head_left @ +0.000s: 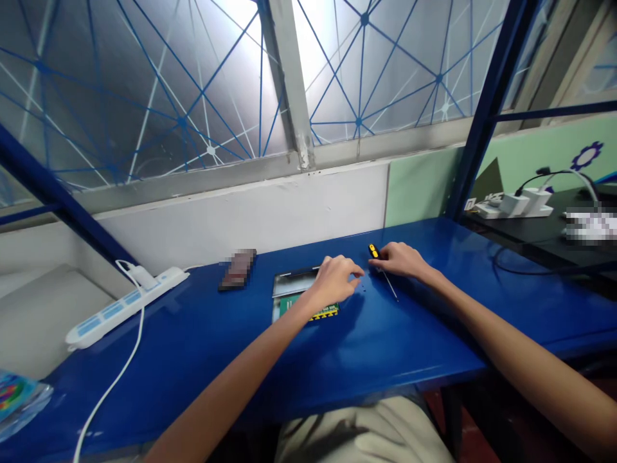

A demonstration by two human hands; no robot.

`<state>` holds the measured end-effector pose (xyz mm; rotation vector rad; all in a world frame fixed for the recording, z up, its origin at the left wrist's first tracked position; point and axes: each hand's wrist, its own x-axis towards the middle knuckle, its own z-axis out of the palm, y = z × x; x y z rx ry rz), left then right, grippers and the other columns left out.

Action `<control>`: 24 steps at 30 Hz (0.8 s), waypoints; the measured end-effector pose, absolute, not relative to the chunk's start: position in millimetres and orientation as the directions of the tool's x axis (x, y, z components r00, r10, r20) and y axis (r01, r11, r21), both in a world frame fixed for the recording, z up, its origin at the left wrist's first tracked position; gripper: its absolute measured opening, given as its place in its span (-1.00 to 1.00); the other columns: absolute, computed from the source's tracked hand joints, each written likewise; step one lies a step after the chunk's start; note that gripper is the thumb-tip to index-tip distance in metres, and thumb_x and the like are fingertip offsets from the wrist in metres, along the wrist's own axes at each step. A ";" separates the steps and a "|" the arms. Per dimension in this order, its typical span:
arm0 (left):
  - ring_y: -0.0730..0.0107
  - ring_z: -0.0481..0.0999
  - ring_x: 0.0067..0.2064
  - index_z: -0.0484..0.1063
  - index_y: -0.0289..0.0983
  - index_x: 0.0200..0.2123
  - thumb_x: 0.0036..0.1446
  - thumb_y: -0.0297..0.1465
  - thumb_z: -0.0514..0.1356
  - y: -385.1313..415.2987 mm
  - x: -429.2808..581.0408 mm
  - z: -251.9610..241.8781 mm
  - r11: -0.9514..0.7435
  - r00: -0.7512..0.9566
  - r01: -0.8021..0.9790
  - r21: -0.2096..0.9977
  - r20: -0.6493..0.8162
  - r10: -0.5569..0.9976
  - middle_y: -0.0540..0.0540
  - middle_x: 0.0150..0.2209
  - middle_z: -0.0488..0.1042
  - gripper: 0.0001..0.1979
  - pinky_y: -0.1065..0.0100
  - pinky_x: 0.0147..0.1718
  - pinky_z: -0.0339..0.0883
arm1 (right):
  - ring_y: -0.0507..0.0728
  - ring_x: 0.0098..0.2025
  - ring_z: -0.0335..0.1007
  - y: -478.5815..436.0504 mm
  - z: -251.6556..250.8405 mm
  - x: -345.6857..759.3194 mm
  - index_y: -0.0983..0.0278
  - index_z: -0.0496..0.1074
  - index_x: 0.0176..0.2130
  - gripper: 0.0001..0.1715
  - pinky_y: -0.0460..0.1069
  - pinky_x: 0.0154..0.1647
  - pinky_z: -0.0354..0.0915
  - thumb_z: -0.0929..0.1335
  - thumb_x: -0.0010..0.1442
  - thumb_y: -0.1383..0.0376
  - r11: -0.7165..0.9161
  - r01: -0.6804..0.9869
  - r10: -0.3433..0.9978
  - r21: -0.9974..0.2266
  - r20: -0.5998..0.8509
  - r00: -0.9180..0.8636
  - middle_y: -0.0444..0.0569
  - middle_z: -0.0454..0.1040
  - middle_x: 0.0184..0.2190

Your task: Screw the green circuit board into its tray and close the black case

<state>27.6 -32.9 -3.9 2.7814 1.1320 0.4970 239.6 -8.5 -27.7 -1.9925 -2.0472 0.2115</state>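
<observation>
My left hand [336, 278] rests on an opened flat device [295, 285] with a grey metal frame and a green circuit board, fingers curled down over its right edge. My right hand [402, 260] lies just to the right, closed around a small screwdriver [382, 269] with a yellow and black handle; its thin shaft lies on the blue table [299, 360] pointing toward me. A few tiny dark specks lie on the table between the hands.
A white power strip [126, 303] with cable lies at the left. A small dark flat object [238, 269] sits left of the device. A wall and windows stand behind. On a black table at the right are white chargers [518, 203] and cables.
</observation>
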 end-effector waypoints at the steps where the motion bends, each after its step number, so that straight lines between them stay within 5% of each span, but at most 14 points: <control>1: 0.16 0.52 -0.05 0.60 -0.20 -0.19 0.13 -0.48 0.25 -35.2 22.2 -1.5 -0.715 0.665 0.667 0.209 0.265 0.698 -0.05 -0.15 0.63 -0.81 0.16 -0.06 0.31 | 0.18 -0.40 0.42 -8.9 -28.6 237.0 0.24 0.43 -0.53 -0.52 -0.04 -0.50 0.02 0.31 0.11 -0.08 0.050 0.960 0.996 -0.276 0.083 -0.028 0.03 0.49 -0.51; 7: 0.16 0.49 -0.04 0.59 -0.17 -0.19 0.20 -0.31 0.24 -51.6 -43.7 9.5 -0.730 0.661 0.648 0.218 0.315 0.681 -0.06 -0.12 0.59 -0.84 0.10 -0.03 0.25 | 0.21 -0.39 0.43 -12.9 -37.2 225.1 0.23 0.42 -0.53 -0.45 -0.02 -0.50 0.01 0.26 0.16 -0.13 0.105 0.976 0.991 -0.190 0.097 -0.088 0.05 0.51 -0.48; 14: 0.03 0.37 0.08 0.59 -0.15 -0.14 -0.01 0.02 0.34 -62.2 -119.6 4.1 -0.683 0.642 0.687 0.246 0.234 0.730 -0.16 0.05 0.41 -0.54 0.03 0.06 0.23 | 0.13 -0.47 0.36 -12.6 -39.4 225.3 0.22 0.40 -0.56 -0.41 -0.03 -0.52 -0.01 0.25 0.19 -0.16 0.170 0.937 0.981 -0.305 0.146 -0.130 -0.01 0.49 -0.54; 19: -0.05 0.35 0.10 0.55 -0.17 -0.04 -0.18 0.07 0.40 -66.8 -128.2 -4.6 -0.640 0.619 0.735 0.225 0.164 0.768 -0.19 0.06 0.37 -0.34 -0.02 0.12 0.19 | 0.13 -0.47 0.37 -14.5 -37.8 226.7 0.21 0.43 -0.49 -0.42 -0.04 -0.52 0.02 0.26 0.17 -0.20 0.192 0.909 0.951 -0.370 0.298 -0.080 -0.05 0.51 -0.51; 24: -0.05 0.36 0.06 0.55 -0.18 -0.07 -0.16 0.08 0.38 -64.0 -123.2 -8.0 -0.653 0.623 0.729 0.205 0.196 0.757 -0.20 0.03 0.35 -0.36 -0.01 0.05 0.25 | 0.13 -0.44 0.41 -24.4 -30.7 217.9 0.21 0.47 -0.40 -0.49 -0.04 -0.49 0.09 0.28 0.19 -0.14 0.283 0.887 0.869 -0.365 0.489 -0.076 -0.05 0.52 -0.48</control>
